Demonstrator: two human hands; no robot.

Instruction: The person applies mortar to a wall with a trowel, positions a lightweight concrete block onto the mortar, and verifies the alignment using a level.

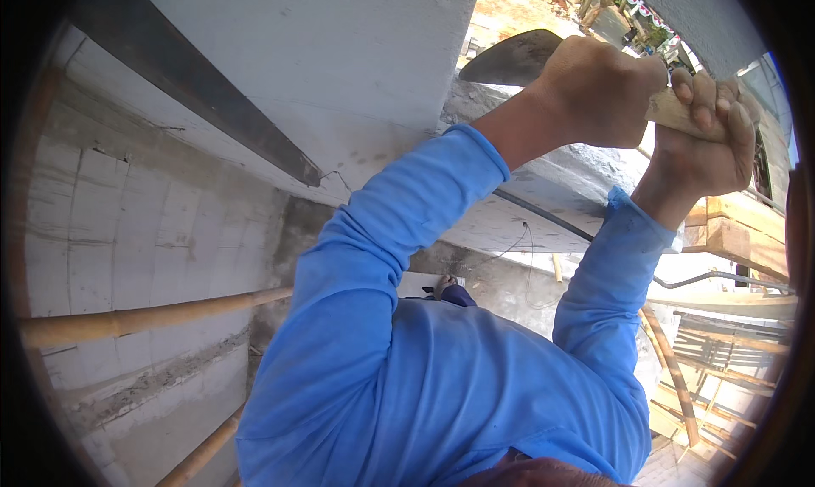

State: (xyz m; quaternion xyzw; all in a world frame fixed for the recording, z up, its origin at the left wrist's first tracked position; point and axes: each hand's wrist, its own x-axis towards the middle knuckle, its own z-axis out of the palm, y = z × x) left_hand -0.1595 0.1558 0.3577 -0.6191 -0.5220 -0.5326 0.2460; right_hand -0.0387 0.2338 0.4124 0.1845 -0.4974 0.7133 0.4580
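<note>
My left hand [598, 88] is closed in a fist around a wooden-handled tool with a dark curved blade [514, 58]. The blade sticks out to the left, past the knuckles. My right hand [709, 135] wraps its fingers round the pale wooden handle [679, 113] farther right. Both hands are raised at the upper right, over the rough grey edge of a concrete ledge [577, 168]. Where the blade joins the handle is hidden by my left fist.
A dark metal bar [204, 79] slants across the grey wall panel [356, 54]. Bamboo poles [161, 317] cross at the left before a block wall [127, 224]. Timber planks [739, 232] and bamboo framework [722, 368] stand at the right. A dark pipe [543, 213] runs under my arms.
</note>
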